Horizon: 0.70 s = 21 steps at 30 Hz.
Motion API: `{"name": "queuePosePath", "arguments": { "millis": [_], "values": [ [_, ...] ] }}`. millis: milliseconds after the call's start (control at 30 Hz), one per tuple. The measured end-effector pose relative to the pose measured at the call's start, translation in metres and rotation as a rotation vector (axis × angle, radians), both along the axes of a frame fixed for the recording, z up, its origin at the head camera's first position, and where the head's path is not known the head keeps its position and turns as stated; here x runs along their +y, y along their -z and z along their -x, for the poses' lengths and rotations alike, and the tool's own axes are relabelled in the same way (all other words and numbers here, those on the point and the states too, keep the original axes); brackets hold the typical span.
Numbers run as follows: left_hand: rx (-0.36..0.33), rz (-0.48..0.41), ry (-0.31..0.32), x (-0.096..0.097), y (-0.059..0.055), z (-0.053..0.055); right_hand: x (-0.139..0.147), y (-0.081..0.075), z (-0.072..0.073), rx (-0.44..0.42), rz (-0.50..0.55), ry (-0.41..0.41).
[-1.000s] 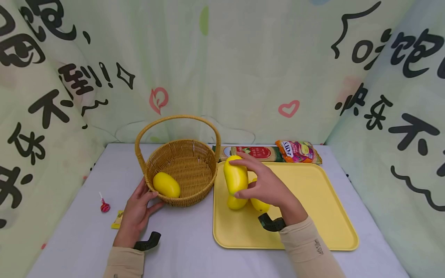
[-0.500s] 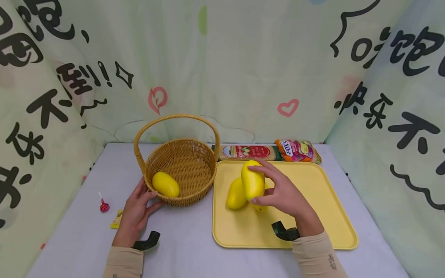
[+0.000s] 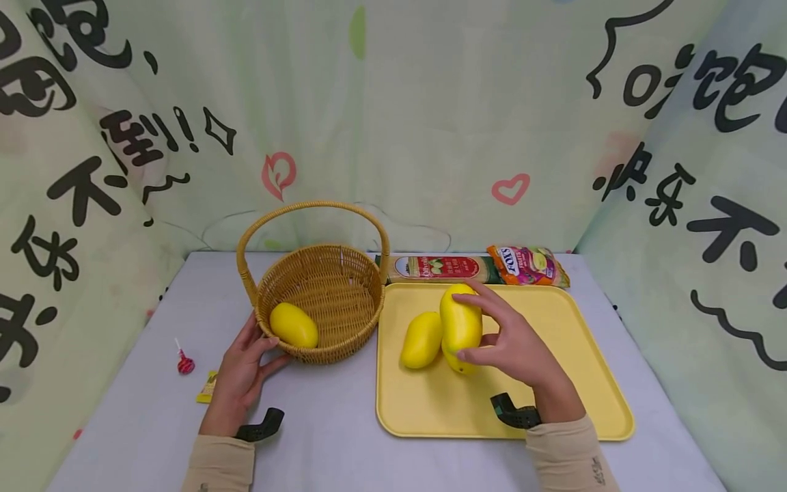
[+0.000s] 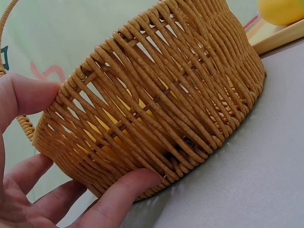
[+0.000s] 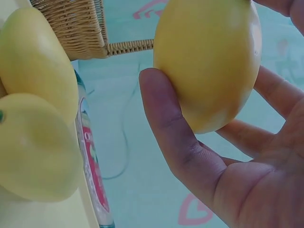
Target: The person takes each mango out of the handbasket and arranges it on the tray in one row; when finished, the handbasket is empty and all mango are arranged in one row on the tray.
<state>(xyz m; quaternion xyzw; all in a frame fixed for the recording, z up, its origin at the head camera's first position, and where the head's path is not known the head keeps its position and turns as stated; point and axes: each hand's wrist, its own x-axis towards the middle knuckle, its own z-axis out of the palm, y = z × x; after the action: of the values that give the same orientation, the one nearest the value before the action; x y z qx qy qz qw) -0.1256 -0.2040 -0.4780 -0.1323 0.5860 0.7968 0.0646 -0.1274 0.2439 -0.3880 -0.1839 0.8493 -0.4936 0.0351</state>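
My right hand (image 3: 507,342) grips a yellow mango (image 3: 461,318) between thumb and fingers, above the yellow tray (image 3: 541,410). Below it another mango (image 3: 464,367) is mostly hidden in the head view, and a further mango (image 3: 421,339) lies just left of it. The right wrist view shows these two side by side, left of the held mango (image 5: 209,61). My left hand (image 3: 246,369) holds the near left side of a wicker basket (image 3: 344,301), one fingertip at the rim and another digit low by the base. One mango (image 3: 294,326) lies inside the basket.
Behind the tray lie a long package with a red label (image 3: 439,268) and a colourful snack bag (image 3: 530,266). A red lollipop (image 3: 185,363) and a small yellow packet (image 3: 208,388) are left of my left hand. The basket's tall handle (image 3: 313,204) arches over it.
My right hand has moved right and slightly toward me with its mango, uncovering the left mango on the tray. The left hand and basket stay in place.
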Motion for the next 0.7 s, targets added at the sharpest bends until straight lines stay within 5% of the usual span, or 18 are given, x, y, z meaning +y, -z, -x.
{"name": "queuePosePath", "arguments": {
  "millis": [700],
  "values": [
    [-0.009,0.010,0.001,0.000,-0.001,0.000,0.036,0.010,0.002,-0.021,-0.130,0.117]
  ]
}}
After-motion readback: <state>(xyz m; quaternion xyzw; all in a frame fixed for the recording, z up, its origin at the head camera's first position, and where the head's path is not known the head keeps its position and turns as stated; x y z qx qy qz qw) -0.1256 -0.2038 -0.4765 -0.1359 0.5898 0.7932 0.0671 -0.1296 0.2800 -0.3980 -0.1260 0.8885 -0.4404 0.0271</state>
